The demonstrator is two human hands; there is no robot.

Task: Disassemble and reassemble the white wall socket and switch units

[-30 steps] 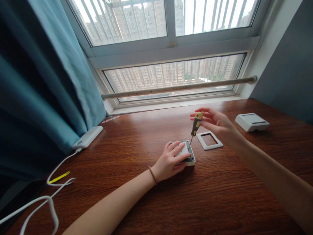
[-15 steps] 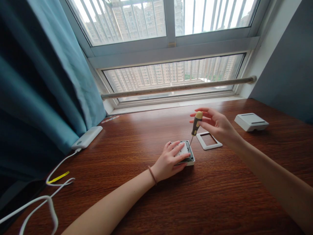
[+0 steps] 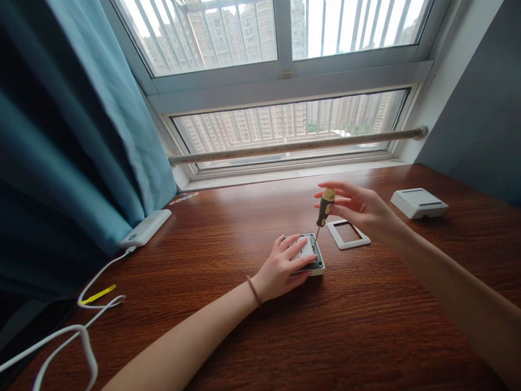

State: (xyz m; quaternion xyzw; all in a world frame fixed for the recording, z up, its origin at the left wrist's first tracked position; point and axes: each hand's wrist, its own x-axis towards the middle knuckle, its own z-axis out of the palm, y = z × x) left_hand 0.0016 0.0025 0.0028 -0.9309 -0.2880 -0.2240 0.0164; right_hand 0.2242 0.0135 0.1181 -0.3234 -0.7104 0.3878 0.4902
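Observation:
A wall socket (image 3: 319, 264) with a white face and a grey inner frame sits in a shallow white box on the brown table. My left hand (image 3: 280, 267) lies over it, fingers spread across the face and thumb along the near side, holding it down. Between the thumb and fingers of my right hand (image 3: 358, 207) is a screwdriver (image 3: 325, 208) with a dark and yellow handle. Its thin shaft slants down to the right part of the socket's grey frame; the exact spot of the tip is too small to make out. A white cover frame (image 3: 349, 235) lies just right of the socket.
Another white box-shaped unit (image 3: 419, 203) stands at the right of the table (image 3: 228, 326). On the left are a white power bank (image 3: 145, 229) with a white cable (image 3: 103, 265) and a yellow strip (image 3: 99, 294). A curtain (image 3: 138, 146) hangs at the left, before the window.
The screwdriver's handle has shifted slightly left and down, and has turned a little in my right hand's fingers. My left hand stays on the socket.

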